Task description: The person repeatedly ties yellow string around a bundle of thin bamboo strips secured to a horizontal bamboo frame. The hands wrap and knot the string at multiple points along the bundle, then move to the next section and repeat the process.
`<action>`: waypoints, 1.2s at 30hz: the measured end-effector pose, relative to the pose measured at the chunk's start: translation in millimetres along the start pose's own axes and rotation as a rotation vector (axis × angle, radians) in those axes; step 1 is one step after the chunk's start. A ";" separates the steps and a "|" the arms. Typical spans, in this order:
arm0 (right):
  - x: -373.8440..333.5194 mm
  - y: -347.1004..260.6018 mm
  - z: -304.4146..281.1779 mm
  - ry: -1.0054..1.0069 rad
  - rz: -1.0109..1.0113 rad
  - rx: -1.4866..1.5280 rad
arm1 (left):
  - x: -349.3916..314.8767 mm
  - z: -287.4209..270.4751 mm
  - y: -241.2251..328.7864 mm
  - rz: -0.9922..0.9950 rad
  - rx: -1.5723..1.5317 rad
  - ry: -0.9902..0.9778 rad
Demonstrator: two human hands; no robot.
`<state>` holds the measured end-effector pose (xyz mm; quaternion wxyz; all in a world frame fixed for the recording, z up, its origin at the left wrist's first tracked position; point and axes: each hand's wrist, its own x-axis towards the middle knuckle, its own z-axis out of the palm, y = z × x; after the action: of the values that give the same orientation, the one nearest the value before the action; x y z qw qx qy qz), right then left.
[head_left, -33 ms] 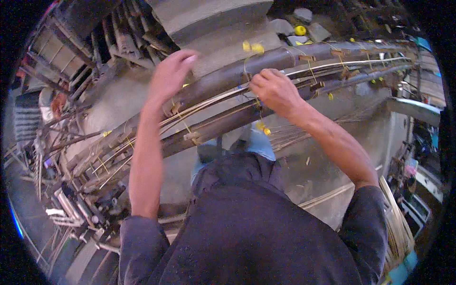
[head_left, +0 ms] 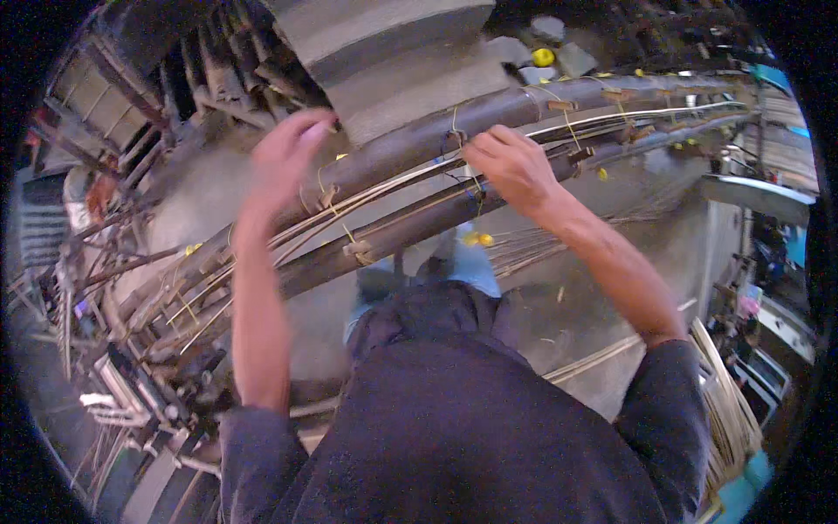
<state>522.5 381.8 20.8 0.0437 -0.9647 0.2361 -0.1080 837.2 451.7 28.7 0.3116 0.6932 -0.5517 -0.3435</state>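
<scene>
Hands first: the right hand (head_left: 511, 166), toward one o'clock, has its fingers bent together beside the far pole (head_left: 410, 141); I cannot tell whether they grip a cord. The left hand (head_left: 284, 166), toward ten, is raised with fingers partly curled, too blurred to tell if anything is pinched.

Around them, two brown poles run side by side from eight o'clock up to two, the near pole (head_left: 410, 223) closer to the body. Pale strips (head_left: 397, 183) lie lengthwise between them, and yellow ties (head_left: 572, 129) cross the gap.

Farther out, a yellow ball (head_left: 543, 58) sits among grey stones (head_left: 576, 59) at one o'clock, and stacked wood (head_left: 231, 61) fills eleven. At four, pale bundled strips (head_left: 724, 410) stand near a pale-edged rectangular thing (head_left: 789, 385); whether it is a tray holding something, I cannot tell.
</scene>
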 end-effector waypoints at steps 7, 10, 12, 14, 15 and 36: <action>-41.5 34.5 -6.3 0.205 0.832 0.175 | -245.4 -175.6 -120.6 -0.410 0.149 0.109; -38.8 77.6 23.0 0.072 0.869 0.186 | -262.2 -173.8 -126.4 -0.236 0.388 0.018; -33.6 87.3 21.9 0.057 0.907 0.281 | -262.6 -164.8 -134.2 -0.159 0.524 -0.034; -19.3 81.6 14.7 0.013 0.893 0.236 | -256.4 -158.9 -124.9 -0.040 0.727 -0.090; -13.8 77.9 4.4 -0.028 0.888 0.172 | -252.3 -161.7 -131.7 -0.061 0.664 -0.079; -5.4 -175.2 98.1 -0.463 0.419 1.082 | -111.5 2.4 -22.4 -0.008 0.360 0.102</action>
<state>618.5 542.6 -52.0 0.5965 -0.7374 0.3167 0.0106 830.2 565.2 23.9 0.2088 0.7566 -0.5848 -0.2048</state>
